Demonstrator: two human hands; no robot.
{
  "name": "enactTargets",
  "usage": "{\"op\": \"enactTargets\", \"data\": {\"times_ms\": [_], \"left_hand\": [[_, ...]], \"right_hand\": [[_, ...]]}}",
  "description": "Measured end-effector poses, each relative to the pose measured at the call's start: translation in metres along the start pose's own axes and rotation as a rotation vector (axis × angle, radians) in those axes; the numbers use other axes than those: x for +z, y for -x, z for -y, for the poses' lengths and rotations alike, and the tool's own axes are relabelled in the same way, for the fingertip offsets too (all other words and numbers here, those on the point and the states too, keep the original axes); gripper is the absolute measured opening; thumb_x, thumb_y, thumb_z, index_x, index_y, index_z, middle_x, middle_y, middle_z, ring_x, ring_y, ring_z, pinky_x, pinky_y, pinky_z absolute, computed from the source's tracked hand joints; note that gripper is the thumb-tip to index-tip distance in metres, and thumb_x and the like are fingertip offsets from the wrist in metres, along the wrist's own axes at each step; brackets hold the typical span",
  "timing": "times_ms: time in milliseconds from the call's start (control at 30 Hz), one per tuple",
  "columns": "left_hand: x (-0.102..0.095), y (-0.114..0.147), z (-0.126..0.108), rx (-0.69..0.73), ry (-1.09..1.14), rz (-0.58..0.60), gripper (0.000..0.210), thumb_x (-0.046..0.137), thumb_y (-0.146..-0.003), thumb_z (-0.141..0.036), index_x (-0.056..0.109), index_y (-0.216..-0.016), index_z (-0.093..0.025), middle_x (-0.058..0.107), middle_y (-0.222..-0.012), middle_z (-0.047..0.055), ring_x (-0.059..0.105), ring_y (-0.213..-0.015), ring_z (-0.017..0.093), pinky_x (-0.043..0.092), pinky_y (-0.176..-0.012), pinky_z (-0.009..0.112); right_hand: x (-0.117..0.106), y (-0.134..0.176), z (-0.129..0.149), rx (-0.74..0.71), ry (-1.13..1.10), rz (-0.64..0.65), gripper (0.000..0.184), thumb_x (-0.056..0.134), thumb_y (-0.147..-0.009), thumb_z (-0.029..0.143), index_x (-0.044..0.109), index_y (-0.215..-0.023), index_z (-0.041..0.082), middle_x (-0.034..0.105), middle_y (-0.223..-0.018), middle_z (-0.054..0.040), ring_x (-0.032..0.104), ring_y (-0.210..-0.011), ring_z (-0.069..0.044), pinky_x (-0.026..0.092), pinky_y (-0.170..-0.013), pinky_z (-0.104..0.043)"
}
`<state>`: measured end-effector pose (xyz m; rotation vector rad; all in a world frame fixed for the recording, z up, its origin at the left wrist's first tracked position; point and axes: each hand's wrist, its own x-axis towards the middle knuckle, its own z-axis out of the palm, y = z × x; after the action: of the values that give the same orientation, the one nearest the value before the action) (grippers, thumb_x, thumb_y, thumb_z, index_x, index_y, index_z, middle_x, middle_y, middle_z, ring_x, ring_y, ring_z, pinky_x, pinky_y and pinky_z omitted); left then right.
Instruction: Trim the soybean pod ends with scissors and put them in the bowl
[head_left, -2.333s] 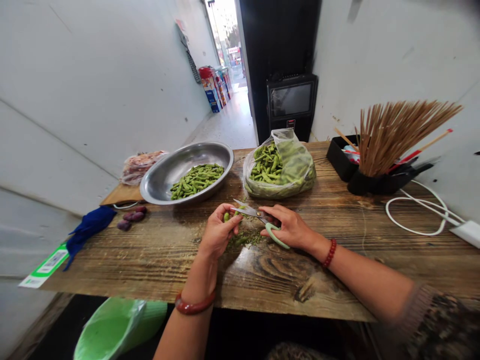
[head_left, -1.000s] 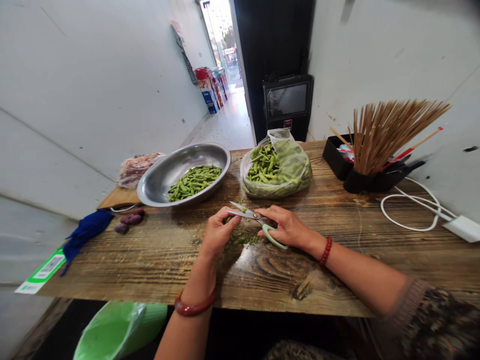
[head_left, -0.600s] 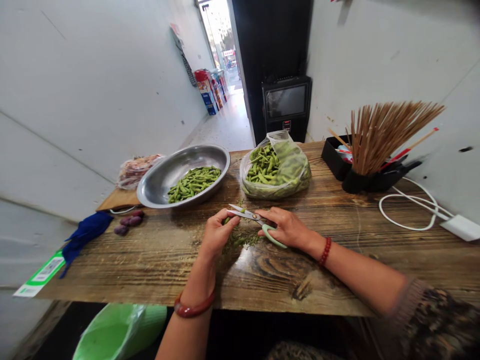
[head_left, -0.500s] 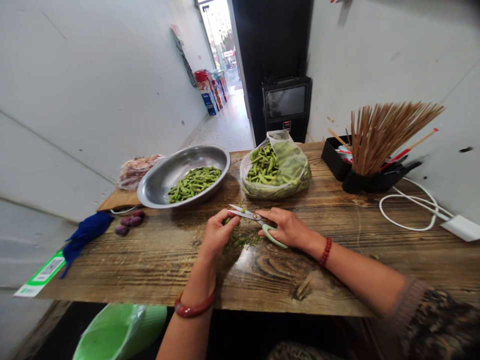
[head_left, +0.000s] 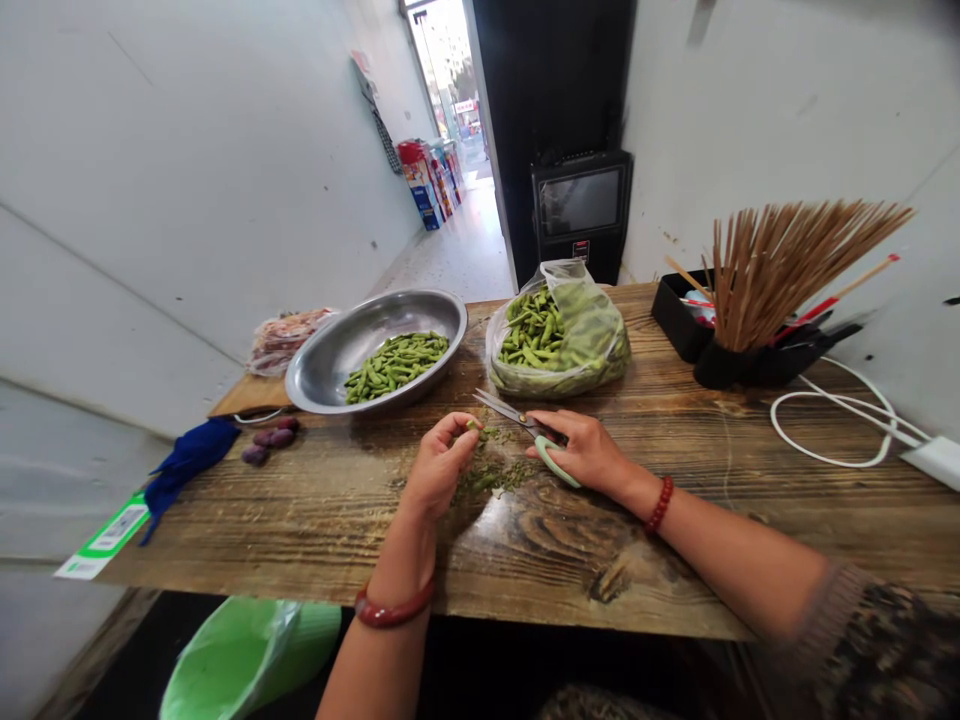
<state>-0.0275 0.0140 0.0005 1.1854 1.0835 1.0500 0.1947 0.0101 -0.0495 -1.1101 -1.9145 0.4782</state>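
Note:
My left hand (head_left: 442,462) is closed in a pinch on an edamame pod (head_left: 472,426), most of it hidden by the fingers. My right hand (head_left: 583,450) grips scissors (head_left: 553,460) with pale green handles; their blades point up and left, just beyond the pod and apart from it. Below the blades lies a scatter of green trimmings (head_left: 495,476) on the wooden table (head_left: 637,540). Behind my hands, a clear plastic bag (head_left: 592,345) bulges with pods. To its left, a steel basin (head_left: 319,365) holds more loose pods (head_left: 394,368).
At the left are several purple round items (head_left: 262,446), a blue cloth (head_left: 196,450) and a wrapped package (head_left: 285,340). A black holder with wooden sticks (head_left: 780,270) and a white cable (head_left: 825,460) occupy the right. A green bin (head_left: 247,660) stands below the front edge.
The scissor blades have come away from the pod, and the scissors sit slightly further right. My left hand still pinches a pod. The view has shifted a little.

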Motion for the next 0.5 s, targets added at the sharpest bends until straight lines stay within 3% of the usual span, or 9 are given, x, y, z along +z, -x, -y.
{"op": "enactTargets", "data": {"times_ms": [200,500], "left_hand": [[-0.002,-0.002,0.001,-0.004,0.054,-0.022,0.021,0.069,-0.074,-0.027,0.057,-0.088,-0.017,0.051,-0.061,-0.005,0.034,-0.044,0.002,0.021,-0.041,0.015],[-0.004,-0.002,0.000,0.025,0.178,-0.015,0.022,0.071,-0.073,-0.026,0.057,-0.088,-0.017,0.062,-0.069,-0.001,0.038,-0.045,0.003,0.021,-0.041,0.015]], "right_hand": [[0.000,-0.001,0.001,-0.017,-0.044,-0.011,0.045,0.070,-0.079,0.038,0.062,-0.118,0.018,0.066,-0.084,-0.0053,0.060,-0.072,-0.016,0.049,-0.069,-0.028],[-0.006,0.000,0.011,-0.110,-0.016,0.112,0.059,0.072,-0.076,0.040,0.053,-0.127,0.018,0.058,-0.088,-0.0046,0.055,-0.076,-0.016,0.047,-0.069,-0.028]]}}
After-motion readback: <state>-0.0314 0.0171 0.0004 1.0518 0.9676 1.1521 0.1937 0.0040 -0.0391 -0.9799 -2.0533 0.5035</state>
